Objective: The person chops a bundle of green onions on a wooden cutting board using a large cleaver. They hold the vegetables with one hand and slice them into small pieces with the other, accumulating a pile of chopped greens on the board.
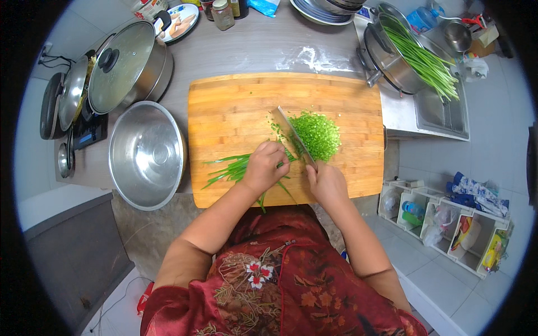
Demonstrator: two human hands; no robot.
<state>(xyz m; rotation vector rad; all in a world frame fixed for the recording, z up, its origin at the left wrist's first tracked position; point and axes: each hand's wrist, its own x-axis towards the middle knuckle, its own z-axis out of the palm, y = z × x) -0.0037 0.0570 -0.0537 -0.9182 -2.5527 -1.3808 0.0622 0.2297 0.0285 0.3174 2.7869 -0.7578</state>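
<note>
A bamboo cutting board (pixel 235 101) lies in front of me. My right hand (pixel 330 182) grips the handle of a cleaver (pixel 295 136), its blade angled up and to the left across the board. With curled fingers, my left hand (pixel 269 164) presses a bunch of green chives or thin scallions (pixel 229 168) against the wood, just left of the blade. Their long ends trail to the left, and a few blades hang over the board's near edge. Right of the cleaver sits a heap of finely chopped greens (pixel 318 134). Small bits stick near the blade's far end.
An empty steel bowl (pixel 145 155) stands left of the board, partly past the counter edge. Behind it is a lidded pot (pixel 126 67). Whole long greens (pixel 424 59) lie across a steel pot (pixel 391 54) by the sink (pixel 441 113). White powder (pixel 313 59) marks the counter (pixel 252 46).
</note>
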